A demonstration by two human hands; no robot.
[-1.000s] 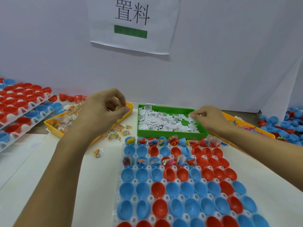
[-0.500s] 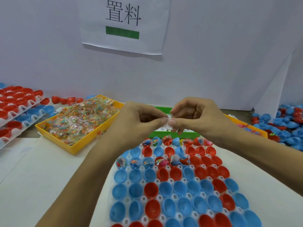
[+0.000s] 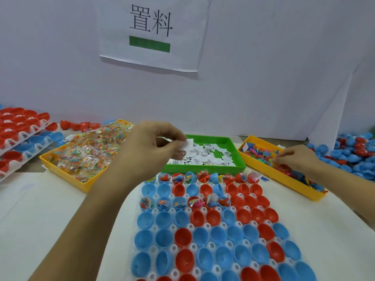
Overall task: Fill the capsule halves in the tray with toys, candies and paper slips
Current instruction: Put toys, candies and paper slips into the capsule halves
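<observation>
White partition wall behind, with printed paper sign bearing two black characters and a green bar. Below it, pale counter carrying white plastic tray with round pockets, full of blue and red capsule halves; far row and third row partly loaded with small toys, candies and slips, nearer rows bare inside.

Left hand raised above far left corner of this tray, thumb and fingers pinching small white paper slip, held over near edge of green rectangular bin of paper slips. Right hand down in yellow bin of colourful small plastic toys, fingertips closed on a toy piece; which one, cannot tell.

Left of green bin, yellow bin of wrapped candies. Far left, stacked trays of red and blue halves; far right, loose pile of blue and red halves.
</observation>
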